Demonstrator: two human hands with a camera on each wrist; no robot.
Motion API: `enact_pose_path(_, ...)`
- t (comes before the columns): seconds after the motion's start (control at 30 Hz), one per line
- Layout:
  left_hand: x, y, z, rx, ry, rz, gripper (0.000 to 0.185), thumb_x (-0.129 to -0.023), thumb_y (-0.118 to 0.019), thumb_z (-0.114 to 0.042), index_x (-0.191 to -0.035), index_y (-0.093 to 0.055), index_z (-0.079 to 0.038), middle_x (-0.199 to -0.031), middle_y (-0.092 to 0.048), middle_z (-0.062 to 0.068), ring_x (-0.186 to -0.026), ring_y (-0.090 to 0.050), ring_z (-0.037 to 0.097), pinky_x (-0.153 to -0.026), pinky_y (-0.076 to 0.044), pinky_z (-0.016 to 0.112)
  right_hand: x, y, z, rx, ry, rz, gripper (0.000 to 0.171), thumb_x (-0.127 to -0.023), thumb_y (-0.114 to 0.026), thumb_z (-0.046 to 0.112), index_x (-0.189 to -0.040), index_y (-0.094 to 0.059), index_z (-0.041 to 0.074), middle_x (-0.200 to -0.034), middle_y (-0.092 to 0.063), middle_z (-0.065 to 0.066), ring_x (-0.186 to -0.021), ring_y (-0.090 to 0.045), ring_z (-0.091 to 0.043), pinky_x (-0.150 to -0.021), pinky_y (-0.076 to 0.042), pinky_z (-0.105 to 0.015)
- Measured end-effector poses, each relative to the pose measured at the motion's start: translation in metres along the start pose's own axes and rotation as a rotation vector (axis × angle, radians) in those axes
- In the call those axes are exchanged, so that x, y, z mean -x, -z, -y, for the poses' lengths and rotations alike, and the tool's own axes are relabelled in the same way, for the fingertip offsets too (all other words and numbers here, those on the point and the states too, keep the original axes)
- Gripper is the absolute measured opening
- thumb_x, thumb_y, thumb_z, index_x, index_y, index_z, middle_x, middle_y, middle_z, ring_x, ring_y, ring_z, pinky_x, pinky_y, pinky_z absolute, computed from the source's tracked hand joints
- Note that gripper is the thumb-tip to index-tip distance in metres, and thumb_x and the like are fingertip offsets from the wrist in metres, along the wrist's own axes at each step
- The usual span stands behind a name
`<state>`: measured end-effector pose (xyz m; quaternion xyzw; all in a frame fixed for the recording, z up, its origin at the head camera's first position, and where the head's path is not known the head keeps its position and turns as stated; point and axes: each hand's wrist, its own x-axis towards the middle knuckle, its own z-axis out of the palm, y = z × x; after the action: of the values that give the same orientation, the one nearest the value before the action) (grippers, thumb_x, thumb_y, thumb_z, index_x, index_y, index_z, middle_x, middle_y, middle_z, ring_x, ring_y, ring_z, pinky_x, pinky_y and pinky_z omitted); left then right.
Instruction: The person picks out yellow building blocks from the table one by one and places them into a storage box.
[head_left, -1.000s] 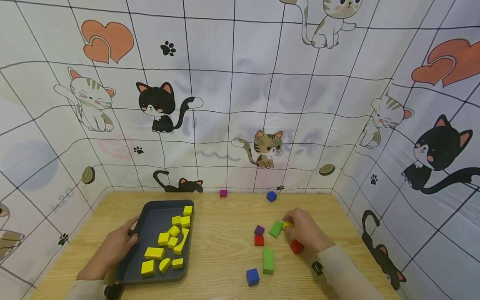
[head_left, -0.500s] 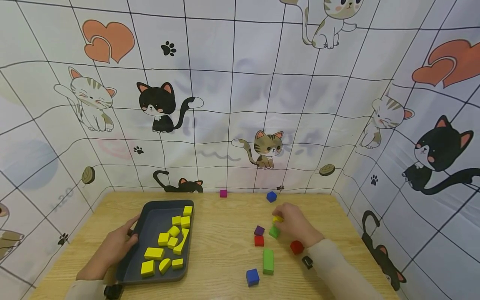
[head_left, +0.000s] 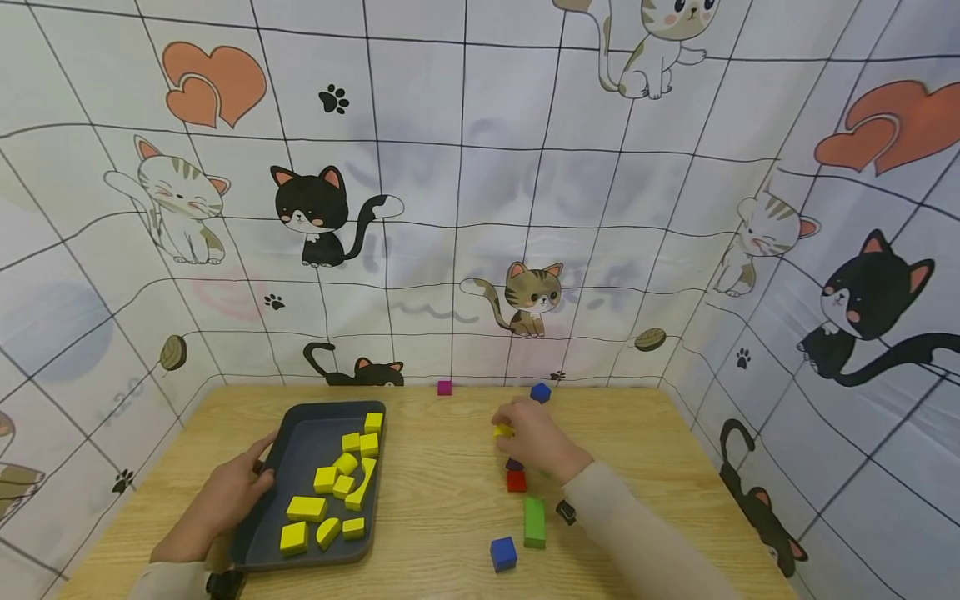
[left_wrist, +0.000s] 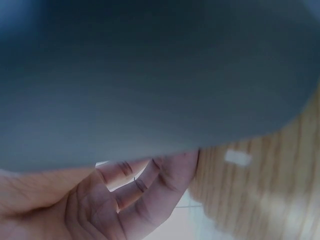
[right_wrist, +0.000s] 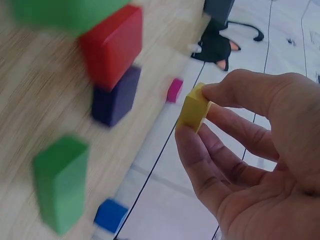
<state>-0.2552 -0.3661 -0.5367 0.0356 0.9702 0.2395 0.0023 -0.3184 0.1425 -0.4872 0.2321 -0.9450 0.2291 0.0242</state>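
My right hand (head_left: pixel 527 435) pinches a small yellow block (head_left: pixel 503 431) between thumb and fingers, held above the wooden table (head_left: pixel 442 517) near its middle. The right wrist view shows the same yellow block (right_wrist: pixel 194 107) in my fingertips (right_wrist: pixel 186 137), clear of the table. My left hand (head_left: pixel 247 475) grips the left rim of a dark grey tray (head_left: pixel 300 414) holding several yellow blocks (head_left: pixel 307 507). In the left wrist view the tray's wall (left_wrist: pixel 150 75) fills the frame above my fingers (left_wrist: pixel 142 182).
Below my right hand lie a purple block (head_left: pixel 514 464), a red block (head_left: pixel 516 481), a green bar (head_left: pixel 534 522) and a blue cube (head_left: pixel 504 553). A magenta cube (head_left: pixel 445 387) and another blue cube (head_left: pixel 541 392) sit by the cat-print backdrop.
My right hand has carried the yellow block left and toward the back, away from the green and red blocks at the right. My left hand and the tray have stayed put.
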Motion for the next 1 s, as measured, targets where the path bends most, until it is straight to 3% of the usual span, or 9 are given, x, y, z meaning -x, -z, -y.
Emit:
enact_pose_path(0.23, -0.001, -0.002, 0.003, 0.016, -0.007, 0.003, 0.072, -0.109, -0.068, -0.009, -0.171, -0.039, 0.013, -0.11, -0.081, 0.023, -0.081, -0.065, 0.02, -0.072, -0.055, 0.038, -0.018, -0.016, 0.032, -0.01, 0.067, 0.059, 0.027, -0.1, -0.087, 0.007, -0.126, -0.085, 0.001, -0.113, -0.078, -0.009, -0.104, -0.069, -0.021, -0.097, -0.064, -0.042)
enact_pose_path(0.47, -0.002, -0.001, 0.005, 0.018, -0.011, 0.005, 0.073, -0.108, -0.067, -0.009, -0.172, -0.038, 0.012, -0.114, -0.08, 0.028, -0.083, -0.067, 0.022, -0.074, -0.058, 0.04, -0.038, -0.035, 0.059, -0.001, 0.146, 0.071, 0.027, -0.1, -0.089, 0.011, -0.126, -0.087, 0.003, -0.115, -0.081, -0.009, -0.101, -0.068, -0.017, -0.092, -0.061, -0.03)
enact_pose_path(1.0, -0.001, 0.0, 0.005, 0.015, -0.026, 0.002, 0.071, -0.11, -0.068, -0.009, -0.171, -0.038, 0.013, -0.115, -0.081, 0.027, -0.086, -0.068, 0.022, -0.076, -0.058, 0.043, -0.075, -0.069, 0.129, 0.08, 0.211, 0.128, 0.03, -0.106, -0.086, 0.018, -0.135, -0.086, 0.009, -0.126, -0.083, -0.003, -0.106, -0.069, -0.01, -0.099, -0.06, -0.02)
